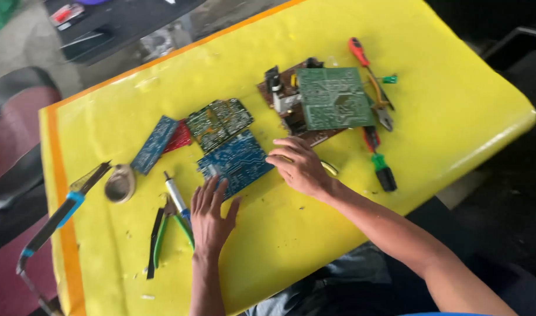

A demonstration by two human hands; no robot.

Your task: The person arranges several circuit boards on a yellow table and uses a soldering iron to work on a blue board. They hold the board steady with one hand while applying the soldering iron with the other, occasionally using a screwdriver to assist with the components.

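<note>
Blue circuit board (236, 162) | between left hand (211, 216) and right hand (299, 166), touching both

On the yellow table (315, 234), the left hand (211, 217) lies flat, fingertips at the blue circuit board (236, 162). The right hand (298, 165) rests at its other edge, seemingly over a yellow-handled tool (329, 168). Green-handled pliers (162, 234) lie near the front edge.

Bare yellow table cover (455, 111) lies open right of the red-handled pliers (370, 79); 4 circuit boards crowd the middle.
</note>
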